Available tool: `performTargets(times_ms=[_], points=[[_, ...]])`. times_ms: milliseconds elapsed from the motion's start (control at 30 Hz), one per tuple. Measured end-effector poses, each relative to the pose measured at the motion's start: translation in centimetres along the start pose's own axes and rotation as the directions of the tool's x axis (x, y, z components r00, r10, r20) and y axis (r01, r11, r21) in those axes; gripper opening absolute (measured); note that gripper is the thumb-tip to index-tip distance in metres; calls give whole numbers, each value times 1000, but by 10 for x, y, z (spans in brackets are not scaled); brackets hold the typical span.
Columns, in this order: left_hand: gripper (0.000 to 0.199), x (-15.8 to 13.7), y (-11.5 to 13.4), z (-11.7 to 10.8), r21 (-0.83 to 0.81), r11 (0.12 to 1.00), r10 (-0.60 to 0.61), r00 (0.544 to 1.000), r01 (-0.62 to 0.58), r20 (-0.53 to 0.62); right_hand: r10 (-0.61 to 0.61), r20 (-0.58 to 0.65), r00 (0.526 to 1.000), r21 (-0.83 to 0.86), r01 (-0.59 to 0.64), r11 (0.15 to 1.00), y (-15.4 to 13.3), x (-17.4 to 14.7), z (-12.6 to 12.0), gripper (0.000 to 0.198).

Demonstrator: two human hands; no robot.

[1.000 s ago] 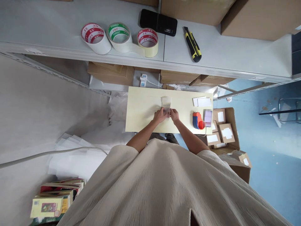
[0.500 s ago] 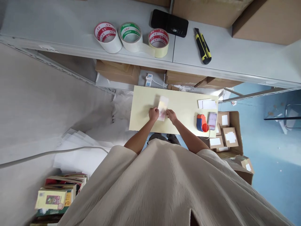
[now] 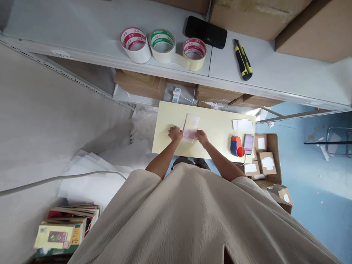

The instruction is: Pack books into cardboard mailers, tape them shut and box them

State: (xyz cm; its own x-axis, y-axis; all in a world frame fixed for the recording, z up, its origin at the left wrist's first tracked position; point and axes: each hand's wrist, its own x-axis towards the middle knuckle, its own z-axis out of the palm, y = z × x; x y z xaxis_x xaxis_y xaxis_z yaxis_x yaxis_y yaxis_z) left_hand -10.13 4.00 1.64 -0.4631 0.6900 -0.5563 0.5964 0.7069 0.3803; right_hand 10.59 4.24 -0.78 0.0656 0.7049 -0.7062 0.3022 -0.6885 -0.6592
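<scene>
A thin, book-like packet in pale pink and yellow, with a cloudy see-through look, sits over the cream tabletop. At its right edge, my right hand is closed with the fingertips pinching the lower corner. My left hand is at the left edge; its fingers point away over the tabletop, apart, while the thumb side touches the packet. Whether the packet rests flat or is slightly lifted, I cannot tell.
At the table's right are white cards, a red-and-blue tape dispenser and a phone. Tape rolls, a black phone-like device and a utility knife lie on the shelf above. Boxed parcels stand right, books lower left.
My left hand has shifted slightly left, and its fingers have spread from a closed grip. The right hand still pinches the packet, which has barely moved. The camera view has tilted a little.
</scene>
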Motion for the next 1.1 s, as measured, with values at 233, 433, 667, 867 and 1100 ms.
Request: performTargets(times_ms=[233, 433, 667, 867, 1100], points=[[20, -3, 2, -4, -92, 995, 38, 988, -24, 149, -37, 25, 999, 33, 36, 999, -10, -1, 10, 58], [40, 6, -14, -24, -175, 983, 73, 993, -56, 92, -65, 80, 995, 48, 61, 997, -31, 13, 43, 56], [54, 40, -44, -57, -167, 982, 89, 996, -85, 20, -149, 225, 963, 74, 135, 988, -61, 37, 101, 62], [61, 52, -59, -69, -203, 972, 115, 993, -118, -24, -237, 357, 904, 154, 193, 969, -65, 38, 116, 70], [70, 14, -60, -60, -156, 986, 26, 986, -52, -165, -163, 274, 948, 27, 161, 987, -52, 11, 66, 67]])
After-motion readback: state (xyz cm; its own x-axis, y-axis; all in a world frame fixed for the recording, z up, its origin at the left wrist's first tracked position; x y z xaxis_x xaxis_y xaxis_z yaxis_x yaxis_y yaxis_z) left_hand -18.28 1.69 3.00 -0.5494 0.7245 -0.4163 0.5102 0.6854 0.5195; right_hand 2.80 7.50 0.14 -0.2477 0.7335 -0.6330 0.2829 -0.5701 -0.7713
